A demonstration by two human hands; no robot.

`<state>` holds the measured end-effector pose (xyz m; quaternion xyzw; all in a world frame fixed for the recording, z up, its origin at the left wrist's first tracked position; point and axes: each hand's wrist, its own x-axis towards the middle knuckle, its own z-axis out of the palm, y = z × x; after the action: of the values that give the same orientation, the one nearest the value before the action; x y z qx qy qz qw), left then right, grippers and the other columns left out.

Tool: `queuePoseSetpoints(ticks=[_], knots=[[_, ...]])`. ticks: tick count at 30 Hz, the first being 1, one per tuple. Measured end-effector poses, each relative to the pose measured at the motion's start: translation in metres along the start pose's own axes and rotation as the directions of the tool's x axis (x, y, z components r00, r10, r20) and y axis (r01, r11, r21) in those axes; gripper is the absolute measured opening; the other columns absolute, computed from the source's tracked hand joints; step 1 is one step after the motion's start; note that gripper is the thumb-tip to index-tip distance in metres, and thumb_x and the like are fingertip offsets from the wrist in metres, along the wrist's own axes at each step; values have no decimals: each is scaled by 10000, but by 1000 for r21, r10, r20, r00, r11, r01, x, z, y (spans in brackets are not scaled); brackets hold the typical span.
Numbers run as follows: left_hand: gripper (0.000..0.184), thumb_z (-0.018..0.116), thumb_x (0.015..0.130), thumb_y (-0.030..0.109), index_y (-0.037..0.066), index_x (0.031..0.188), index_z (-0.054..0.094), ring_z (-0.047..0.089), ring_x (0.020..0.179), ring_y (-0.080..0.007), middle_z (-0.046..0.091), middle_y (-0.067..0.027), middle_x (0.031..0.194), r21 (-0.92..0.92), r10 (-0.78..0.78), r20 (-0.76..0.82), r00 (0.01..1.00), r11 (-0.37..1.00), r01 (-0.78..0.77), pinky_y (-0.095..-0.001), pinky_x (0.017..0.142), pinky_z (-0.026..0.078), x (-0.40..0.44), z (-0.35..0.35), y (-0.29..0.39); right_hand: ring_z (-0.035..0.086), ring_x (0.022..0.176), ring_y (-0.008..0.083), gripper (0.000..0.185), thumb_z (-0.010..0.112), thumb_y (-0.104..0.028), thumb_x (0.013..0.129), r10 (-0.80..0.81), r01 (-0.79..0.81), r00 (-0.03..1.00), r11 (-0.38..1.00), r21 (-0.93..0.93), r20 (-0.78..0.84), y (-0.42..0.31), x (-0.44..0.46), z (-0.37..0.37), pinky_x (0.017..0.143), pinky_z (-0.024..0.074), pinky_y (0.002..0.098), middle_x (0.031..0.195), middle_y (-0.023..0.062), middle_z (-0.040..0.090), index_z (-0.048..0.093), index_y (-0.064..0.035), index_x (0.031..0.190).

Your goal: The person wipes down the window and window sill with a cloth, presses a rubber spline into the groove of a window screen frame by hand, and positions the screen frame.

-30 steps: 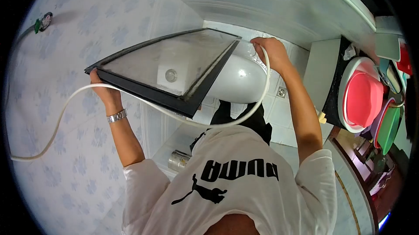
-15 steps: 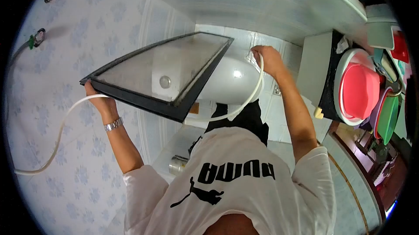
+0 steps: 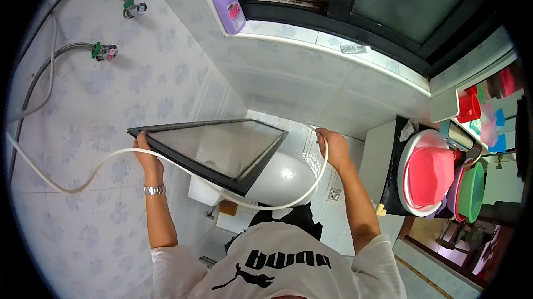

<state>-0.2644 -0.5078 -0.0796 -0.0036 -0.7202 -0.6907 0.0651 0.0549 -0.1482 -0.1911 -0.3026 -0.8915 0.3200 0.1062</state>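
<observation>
My left hand [image 3: 148, 160], with a metal watch on its wrist, grips the near left corner of a black-framed window sash [image 3: 256, 172]. The sash is tilted above a white toilet [image 3: 288, 178], and its frosted pane is wet-looking. In my right hand [image 3: 335, 149] the end of a white hose [image 3: 309, 193] is pinched, with the fingers closed around it. Water seems to spray from that end past the far edge of the sash. The hose loops below the sash and passes by my left wrist to the left wall.
Two wall valves [image 3: 104, 51] with hoses are on the left. A purple bottle [image 3: 227, 6] stands on the sill of a dark-framed window [image 3: 333, 13]. To the right, a pink basin [image 3: 430, 174] and a green basin [image 3: 471, 192] sit by a cabinet. A floor drain [image 3: 333, 194] lies below.
The view has tilted up, so the window and bottle now show. Both hands keep their holds on the sash and hose; water spray beyond the sash is now more visible.
</observation>
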Motion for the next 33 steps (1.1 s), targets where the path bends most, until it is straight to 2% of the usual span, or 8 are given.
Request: queuePoseSetpoints(ticks=[4, 8, 14, 17, 21, 23, 25, 33], knots=[[236, 581, 881, 248, 14, 909, 572, 495, 731, -115, 540, -10, 807, -39, -25, 31, 999, 999, 27, -260, 685, 425, 6, -14, -11, 649, 747, 390, 202, 562, -160, 868, -91, 92, 982, 996, 3, -167, -9, 2, -14, 692, 520, 464, 825, 208, 671, 689, -62, 991], [264, 591, 878, 266, 7, 927, 566, 501, 745, -116, 548, -19, 833, -59, -70, 9, 997, 996, 71, -256, 688, 427, 5, -16, -10, 655, 769, 384, 203, 552, -145, 884, -136, 130, 961, 991, -41, -240, -30, 4, -39, 695, 526, 443, 861, 206, 675, 679, -55, 1015], [297, 598, 875, 283, -2, 947, 559, 497, 745, -119, 544, -21, 841, -63, -49, -3, 999, 997, 49, -265, 693, 432, 4, -20, -18, 673, 810, 376, 219, 560, -103, 899, -270, 363, 766, 931, 45, -583, -92, 25, -103, 715, 532, 387, 930, 221, 676, 662, -24, 1076], [321, 600, 873, 298, -6, 966, 558, 494, 766, -117, 538, -21, 844, -16, -57, -19, 998, 998, 57, -269, 712, 430, 4, -20, -18, 678, 802, 372, 214, 563, -101, 900, -325, 424, 730, 906, 25, -601, -114, 51, -134, 711, 528, 372, 904, 239, 671, 667, -3, 1060], [293, 593, 874, 311, 26, 915, 537, 483, 599, -103, 521, -12, 742, -8, -48, -13, 999, 999, 48, -251, 531, 419, 0, -16, -9, 707, 823, 283, 222, 533, -104, 933, -399, 450, 704, 891, -66, -587, -137, 100, -152, 737, 523, 320, 871, 188, 703, 672, 18, 1055], [277, 588, 876, 310, 40, 894, 527, 469, 529, -98, 511, -8, 702, 20, -78, -8, 997, 997, 78, -245, 454, 400, -1, -14, -7, 663, 725, 380, 185, 568, -106, 879, -489, 526, 641, 841, -124, -592, -145, 128, -153, 668, 521, 413, 808, 228, 666, 692, -3, 969], [238, 568, 891, 299, 70, 862, 509, 418, 432, -84, 487, 11, 638, -16, -85, -39, 996, 996, 84, -236, 357, 329, 3, -12, -12, 659, 714, 381, 184, 572, -108, 868, -514, 518, 663, 840, -162, -545, -147, 152, -154, 657, 517, 424, 785, 219, 665, 694, -6, 961], [296, 563, 914, 371, 80, 873, 538, 491, 499, -76, 527, 26, 678, 15, -123, 33, 992, 992, 123, -234, 410, 394, -6, -19, -5, 654, 730, 396, 191, 581, -160, 846, -443, 265, 763, 879, -397, -471, -141, 168, -171, 673, 518, 472, 776, 217, 665, 710, -53, 937]])
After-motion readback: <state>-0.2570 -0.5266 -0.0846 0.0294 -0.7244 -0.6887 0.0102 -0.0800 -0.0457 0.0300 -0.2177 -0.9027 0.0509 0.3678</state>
